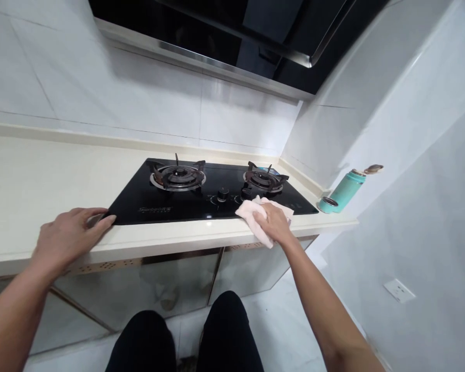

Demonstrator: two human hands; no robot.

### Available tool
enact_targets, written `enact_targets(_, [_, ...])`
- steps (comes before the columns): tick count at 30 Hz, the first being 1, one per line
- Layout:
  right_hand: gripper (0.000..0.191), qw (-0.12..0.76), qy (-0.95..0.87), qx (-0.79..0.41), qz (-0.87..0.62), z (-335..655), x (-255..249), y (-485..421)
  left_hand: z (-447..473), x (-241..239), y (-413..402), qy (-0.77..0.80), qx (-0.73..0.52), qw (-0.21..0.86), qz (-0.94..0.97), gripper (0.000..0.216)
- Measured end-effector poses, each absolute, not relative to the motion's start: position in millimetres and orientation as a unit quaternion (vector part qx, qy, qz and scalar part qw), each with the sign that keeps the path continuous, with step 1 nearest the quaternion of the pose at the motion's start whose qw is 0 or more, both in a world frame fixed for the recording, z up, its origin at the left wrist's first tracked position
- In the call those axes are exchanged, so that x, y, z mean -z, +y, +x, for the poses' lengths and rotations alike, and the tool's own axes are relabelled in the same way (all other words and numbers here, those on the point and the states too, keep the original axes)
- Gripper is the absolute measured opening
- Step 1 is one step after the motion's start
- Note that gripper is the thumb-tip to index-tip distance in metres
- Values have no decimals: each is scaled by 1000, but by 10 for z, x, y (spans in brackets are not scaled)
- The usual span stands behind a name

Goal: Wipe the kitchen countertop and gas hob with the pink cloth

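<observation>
A black two-burner gas stove (194,206) is set into the pale countertop. My right hand (273,221) is closed on a pale pink cloth (251,212), pressing it against the stove's front edge, just in front of the right control knob (246,193). Part of the cloth hangs over the counter's front edge. At the stove's left front corner rests my left hand (72,232), thumb and fingers apart, their tips touching the corner. It holds nothing that I can see. The left knob (222,194) sits between the two burners.
A turquoise flask (347,190) with its lid tipped open stands at the counter's right end, a small turquoise cup (328,204) beside it. Overhead juts a black range hood (217,36). Cabinet doors (178,284) lie below, with my knees close in front.
</observation>
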State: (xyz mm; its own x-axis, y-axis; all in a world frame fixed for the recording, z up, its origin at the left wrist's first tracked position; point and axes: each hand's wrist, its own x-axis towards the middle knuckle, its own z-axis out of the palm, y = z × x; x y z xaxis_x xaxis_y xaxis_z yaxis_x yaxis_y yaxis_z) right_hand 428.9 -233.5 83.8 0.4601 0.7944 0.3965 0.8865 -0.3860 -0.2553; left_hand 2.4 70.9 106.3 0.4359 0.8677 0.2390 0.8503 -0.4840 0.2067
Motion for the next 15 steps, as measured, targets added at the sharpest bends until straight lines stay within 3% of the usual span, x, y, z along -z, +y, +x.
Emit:
enact_targets(6, [52,242,-327,227,-885,4914,-501,-3141,41,-1038,685,505,-165,21,847,65])
enact_targets(10, [61,233,-226,216,-921,5393,-520,-3523,63,-1064,627,495,-165,32,852,64])
enact_targets(15, [58,209,-184,180,-943,5588,-603,-3591,39,-994,630,485,-161,14,859,70])
